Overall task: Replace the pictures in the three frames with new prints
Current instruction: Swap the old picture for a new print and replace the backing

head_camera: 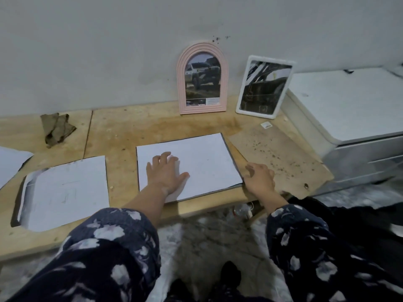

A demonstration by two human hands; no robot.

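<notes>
Left hand (166,174) flat on the sheet (196,162), fingers spread; right hand (259,177) pinches its four-o'clock corner.
Lifting too fast could crease it (thin paper).

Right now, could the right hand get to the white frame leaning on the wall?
Probably yes: the right hand rests at the sheet's corner, and only bare tabletop lies between it and the white frame.

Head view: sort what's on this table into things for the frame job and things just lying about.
For the job:
pink arched frame
white frame
white sheet under the left hand, right hand at its corner
second sheet

Lying about:
crumpled cloth
printer
small sticker
</notes>
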